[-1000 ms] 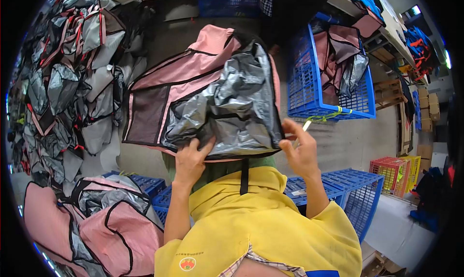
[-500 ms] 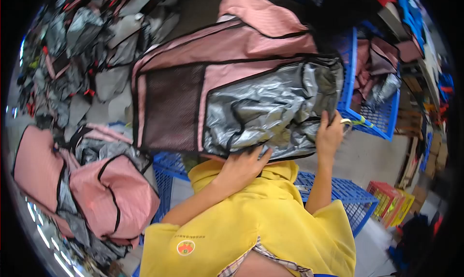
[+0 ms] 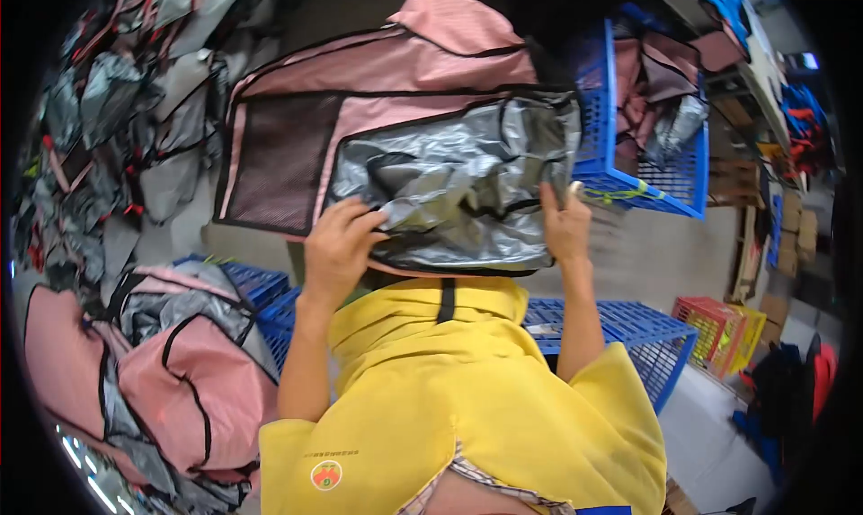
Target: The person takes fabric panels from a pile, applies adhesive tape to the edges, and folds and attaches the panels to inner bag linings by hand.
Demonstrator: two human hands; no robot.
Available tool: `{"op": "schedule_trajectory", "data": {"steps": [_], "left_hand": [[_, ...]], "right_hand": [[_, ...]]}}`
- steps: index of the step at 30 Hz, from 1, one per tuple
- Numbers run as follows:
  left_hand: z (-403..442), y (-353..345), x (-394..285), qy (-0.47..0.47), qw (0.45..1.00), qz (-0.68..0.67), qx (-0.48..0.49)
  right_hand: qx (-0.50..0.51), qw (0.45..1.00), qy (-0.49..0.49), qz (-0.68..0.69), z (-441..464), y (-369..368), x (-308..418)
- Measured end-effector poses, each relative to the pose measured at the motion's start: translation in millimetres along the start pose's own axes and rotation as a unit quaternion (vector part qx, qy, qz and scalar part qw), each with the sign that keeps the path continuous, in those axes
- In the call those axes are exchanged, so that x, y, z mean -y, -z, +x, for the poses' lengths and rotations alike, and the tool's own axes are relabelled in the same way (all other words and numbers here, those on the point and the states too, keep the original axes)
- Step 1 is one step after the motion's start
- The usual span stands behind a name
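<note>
A pink bag with black edging [image 3: 422, 66] lies spread in front of me, its silver lining [image 3: 449, 173] facing up and a dark mesh panel [image 3: 279, 155] at its left. My left hand [image 3: 340, 245] is at the near left edge of the lining, fingers bent over it. At the right edge, my right hand [image 3: 566, 223] pinches the dark border between thumb and fingers, with something small and pale near its fingertips.
Pink and silver bags [image 3: 202, 394] are heaped at the lower left. Silver pieces [image 3: 108, 93] pile up at the far left. A blue crate [image 3: 656, 196] at the right holds more bags. Blue crates [image 3: 620, 331] stand beside my waist; red and yellow crates [image 3: 710, 326] are farther right.
The bag has turned so its lining lies more sideways, with the mesh panel at the left. My right hand has moved onto its right edge; my left hand has shifted left since the middle frame.
</note>
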State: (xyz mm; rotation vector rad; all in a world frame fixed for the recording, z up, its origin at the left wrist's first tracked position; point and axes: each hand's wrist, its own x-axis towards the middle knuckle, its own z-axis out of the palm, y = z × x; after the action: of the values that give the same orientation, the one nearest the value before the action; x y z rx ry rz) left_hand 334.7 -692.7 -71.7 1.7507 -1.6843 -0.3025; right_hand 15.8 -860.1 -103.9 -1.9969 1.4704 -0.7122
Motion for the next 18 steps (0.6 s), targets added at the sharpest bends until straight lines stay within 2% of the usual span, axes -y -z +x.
{"op": "schedule_trajectory", "data": {"steps": [2,3,4,5,6,8,10,11,12,14,16,18], "left_hand": [[-1.3,4.8,4.5,0.119,0.983,-0.137,-0.008],[-6.3,6.7,4.2,0.113,0.984,-0.139,-0.008],[-12.6,9.2,4.8,0.175,0.969,-0.169,-0.031],[-16.3,9.9,5.1,0.238,0.95,-0.197,-0.053],[-18.7,8.4,4.4,0.238,0.95,-0.196,-0.054],[-25.9,3.5,1.0,0.291,0.92,-0.246,-0.089],[-31.5,-1.0,4.6,0.286,0.919,-0.255,-0.094],[-33.0,-2.7,7.1,0.294,0.91,-0.277,-0.09],[-33.4,-3.0,8.4,0.302,0.901,-0.299,-0.088],[-29.7,-1.2,8.9,0.3,0.902,-0.295,-0.096],[-29.0,2.8,10.2,0.344,0.877,-0.324,-0.086],[-29.6,3.3,17.4,0.338,0.886,-0.299,-0.11]], "right_hand": [[-0.015,1.0,-0.012,-0.022,-1.0,5.9,1.3],[-0.013,0.999,-0.028,-0.032,-4.9,7.0,2.5],[-0.017,0.999,-0.027,-0.032,-7.6,11.3,6.9],[-0.049,0.994,-0.033,-0.094,-9.8,20.9,14.0],[-0.078,0.984,-0.039,-0.156,-11.9,30.3,21.2],[-0.08,0.988,-0.039,-0.128,-13.1,43.3,38.5],[-0.063,0.983,0.128,-0.116,-12.9,49.9,62.3],[-0.027,0.973,0.171,-0.149,-8.1,47.3,73.6],[-0.026,0.974,0.171,-0.148,-7.8,46.3,74.3],[0.139,0.953,0.171,-0.206,-5.4,42.8,75.7],[0.152,0.95,0.176,-0.209,-5.5,39.5,64.0],[0.137,0.965,0.094,-0.203,-6.0,42.3,49.5]]}}
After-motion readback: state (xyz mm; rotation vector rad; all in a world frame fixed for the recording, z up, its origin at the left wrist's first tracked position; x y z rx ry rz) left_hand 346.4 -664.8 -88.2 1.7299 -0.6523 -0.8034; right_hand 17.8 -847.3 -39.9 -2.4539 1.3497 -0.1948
